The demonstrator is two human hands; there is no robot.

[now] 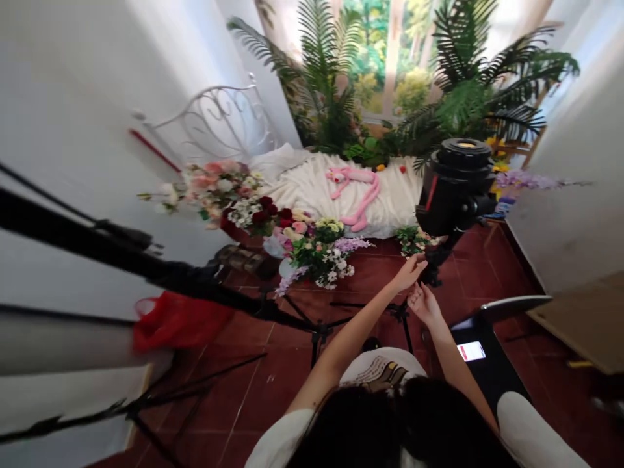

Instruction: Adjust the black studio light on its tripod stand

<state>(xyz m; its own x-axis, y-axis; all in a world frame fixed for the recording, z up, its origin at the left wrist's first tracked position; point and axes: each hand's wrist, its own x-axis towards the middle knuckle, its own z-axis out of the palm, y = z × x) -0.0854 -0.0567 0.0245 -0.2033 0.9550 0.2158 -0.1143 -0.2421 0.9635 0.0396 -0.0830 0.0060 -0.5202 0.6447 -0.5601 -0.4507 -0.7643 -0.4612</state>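
Note:
A black studio lamp (453,188) stands upright on a stand at the right of centre. My left hand (410,273) is just below it, fingers stretched towards the dark bracket (435,270); whether they touch it is unclear. Slightly lower and to the right is my right hand (423,303), its fingers curled in; what they hold, if anything, is too small to make out. The two hands are close together. Part of the bracket is hidden by the lamp and my fingers.
Behind lies a pink plush toy (358,188) on a white cloth (302,185). Flower bunches (316,250) line its front. Black stand legs (319,330) spread over the red floor. A lit phone (470,351) rests on a black surface at right. A red bag (180,322) sits at left.

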